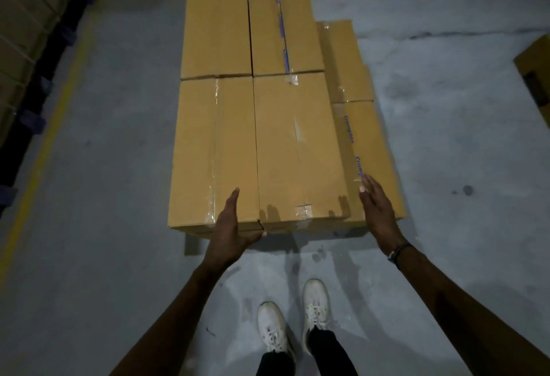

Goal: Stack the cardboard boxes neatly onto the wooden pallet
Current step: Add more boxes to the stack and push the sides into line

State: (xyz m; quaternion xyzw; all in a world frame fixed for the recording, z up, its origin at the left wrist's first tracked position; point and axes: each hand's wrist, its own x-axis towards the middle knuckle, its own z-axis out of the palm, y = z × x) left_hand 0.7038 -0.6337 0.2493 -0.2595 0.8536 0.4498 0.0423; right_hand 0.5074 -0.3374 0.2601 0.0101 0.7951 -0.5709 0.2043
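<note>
Left hand (230,220) has fingers straight and pressed together, palm edge against the near corner where two top boxes meet; right hand (376,206) is open, fingers loosely together, hovering just beside the near right top box (297,149), holding nothing. Four boxes form the upper layer; a lower box (375,152) sits at 3 o'clock, so that side looks unfinished. The wooden pallet (192,243) is barely visible as a dark edge at 6 o'clock. Around lies grey concrete floor (446,137) with a yellow line (47,143) at 9 o'clock, and another carton (535,75) at 2 o'clock

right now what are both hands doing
left hand: open, flat against the near box, holding nothing
right hand: open, beside the box, holding nothing
</note>
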